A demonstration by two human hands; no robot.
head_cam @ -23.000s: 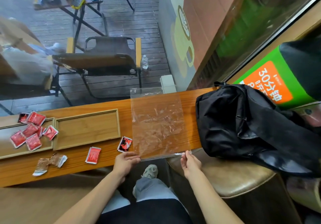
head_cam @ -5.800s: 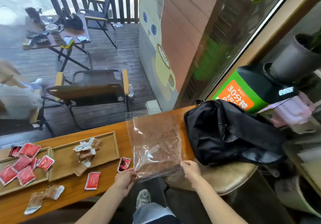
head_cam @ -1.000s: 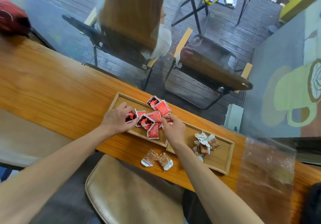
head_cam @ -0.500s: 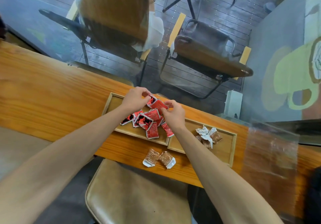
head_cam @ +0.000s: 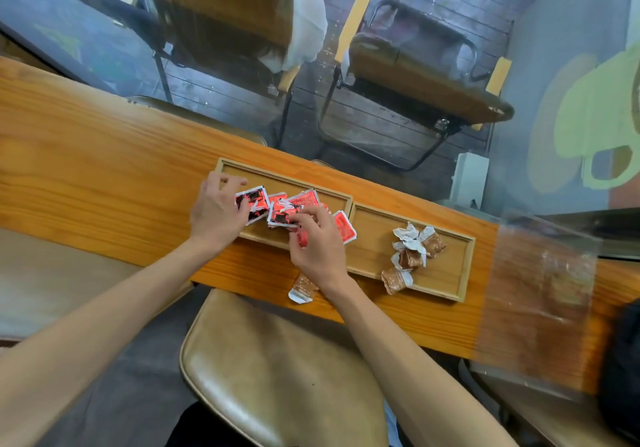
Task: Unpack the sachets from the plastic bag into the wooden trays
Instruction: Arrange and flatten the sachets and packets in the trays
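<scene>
Head view, looking down on my wooden counter (head_cam: 104,169). Two wooden trays sit end to end on it. The left tray (head_cam: 277,178) holds a loose heap of red sachets (head_cam: 301,204), some overlapping and one (head_cam: 344,226) hanging over the near rim. My left hand (head_cam: 214,212) rests at the heap's left edge, fingers curled, thumb and fingers pinching a red-and-black sachet (head_cam: 252,204). My right hand (head_cam: 317,242) lies over the heap's near side with fingers bent down onto the packets; I cannot tell whether it grips one or only presses on them. The right tray (head_cam: 464,266) contains a small cluster of brown sachets (head_cam: 412,256), crumpled, with white ends. One more brown sachet (head_cam: 301,289) lies on the counter just in front of the left tray, beside my right wrist. The clear plastic bag (head_cam: 543,294) lies flat on the counter to the right of the trays, apart from both hands. A tan stool seat (head_cam: 277,370) stands below the counter edge.
</scene>
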